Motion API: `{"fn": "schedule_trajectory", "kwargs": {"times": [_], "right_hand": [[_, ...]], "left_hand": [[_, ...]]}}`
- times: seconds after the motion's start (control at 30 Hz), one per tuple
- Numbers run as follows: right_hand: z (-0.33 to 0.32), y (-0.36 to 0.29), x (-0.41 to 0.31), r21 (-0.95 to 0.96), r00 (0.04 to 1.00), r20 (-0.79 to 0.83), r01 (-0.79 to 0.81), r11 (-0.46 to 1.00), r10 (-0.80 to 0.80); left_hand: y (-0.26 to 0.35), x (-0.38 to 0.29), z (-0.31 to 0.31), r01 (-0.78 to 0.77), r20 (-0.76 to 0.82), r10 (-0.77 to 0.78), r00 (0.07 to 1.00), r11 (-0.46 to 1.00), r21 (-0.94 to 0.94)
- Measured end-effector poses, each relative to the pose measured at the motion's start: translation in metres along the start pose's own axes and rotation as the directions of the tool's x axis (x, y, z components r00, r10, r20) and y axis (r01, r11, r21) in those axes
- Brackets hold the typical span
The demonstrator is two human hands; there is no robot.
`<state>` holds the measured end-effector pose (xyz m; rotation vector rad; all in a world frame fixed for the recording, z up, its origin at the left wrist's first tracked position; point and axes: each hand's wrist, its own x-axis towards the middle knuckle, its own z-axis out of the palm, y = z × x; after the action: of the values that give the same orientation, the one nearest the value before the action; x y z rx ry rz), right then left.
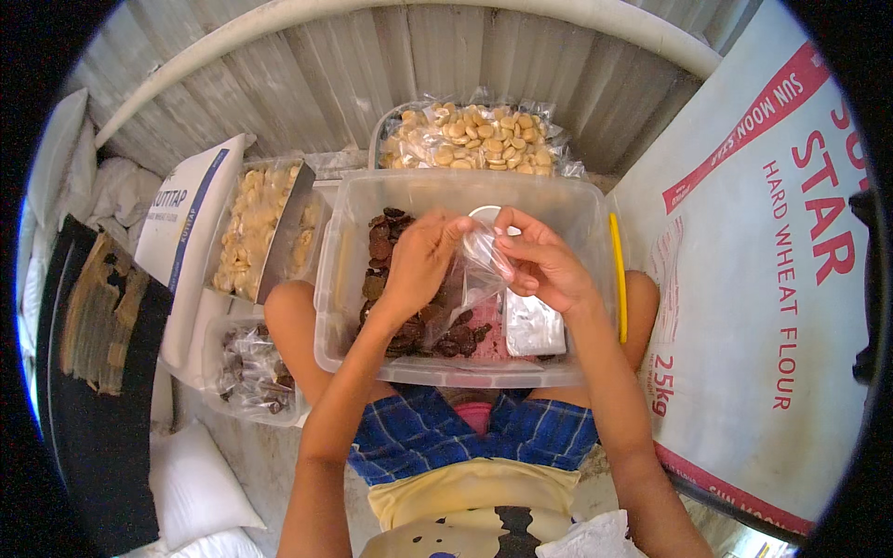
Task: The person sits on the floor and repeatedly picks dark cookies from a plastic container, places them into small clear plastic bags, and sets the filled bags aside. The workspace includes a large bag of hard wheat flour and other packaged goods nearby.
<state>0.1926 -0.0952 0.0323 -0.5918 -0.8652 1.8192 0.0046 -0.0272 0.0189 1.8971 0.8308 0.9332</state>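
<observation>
My left hand point(427, 259) and my right hand point(543, 257) pinch a thin clear plastic bag point(481, 268) between them, above a translucent plastic tub point(457, 373). Dark brown, flat round pieces point(411, 335), probably cookies, lie loose along the tub's left side and front. Under my right hand is a silvery-white, box-shaped device point(534, 331), perhaps a small scale. Behind my fingers shows part of a white round rim point(486, 211). A pink surface point(488, 328) is visible on the tub floor. Whether the bag holds anything is unclear.
Bagged pale round cookies point(481, 139) stand behind the tub, and a carton of pale pieces point(251, 223) at left. Below it sits a box of bagged dark pieces point(254, 370). A large flour sack point(753, 293) rises at right. A yellow handle point(618, 279) edges the tub.
</observation>
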Motion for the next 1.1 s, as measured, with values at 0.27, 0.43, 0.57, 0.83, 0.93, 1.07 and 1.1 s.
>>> {"fn": "schedule_trajectory", "kwargs": {"times": [0.27,0.43,0.57,0.83,0.93,1.07,1.1], "right_hand": [[0.006,0.013,0.011,-0.296,0.981,-0.189,-0.028,0.955,-0.030],[0.008,0.030,0.024,-0.574,0.954,-0.222,0.041,0.818,-0.203],[0.020,0.058,0.045,-0.959,0.904,-0.069,0.056,0.277,-0.421],[-0.012,0.118,0.055,-0.989,0.999,0.015,0.020,-0.146,0.035],[-0.007,0.109,0.058,-0.998,0.998,-0.034,-0.031,-0.060,0.047],[0.004,0.094,0.052,-0.986,0.994,-0.031,-0.013,-0.166,0.103],[0.000,0.096,0.046,-0.981,0.992,0.045,0.067,-0.182,0.121]], "left_hand": [[-0.006,-0.003,-0.040,0.156,0.207,-0.096,0.974,0.943,-0.293],[-0.027,-0.012,-0.069,0.073,0.097,-0.099,0.990,0.969,0.235],[-0.042,-0.017,-0.085,0.191,-0.387,-0.012,0.922,0.884,0.427],[-0.061,-0.025,-0.079,0.088,-0.363,0.084,0.928,0.898,0.432],[-0.059,-0.028,-0.079,0.089,-0.351,0.083,0.933,0.891,0.446],[-0.057,-0.029,-0.082,0.099,-0.338,0.053,0.940,0.904,0.416],[-0.055,-0.030,-0.082,0.122,-0.339,0.015,0.941,0.917,0.380]]}}
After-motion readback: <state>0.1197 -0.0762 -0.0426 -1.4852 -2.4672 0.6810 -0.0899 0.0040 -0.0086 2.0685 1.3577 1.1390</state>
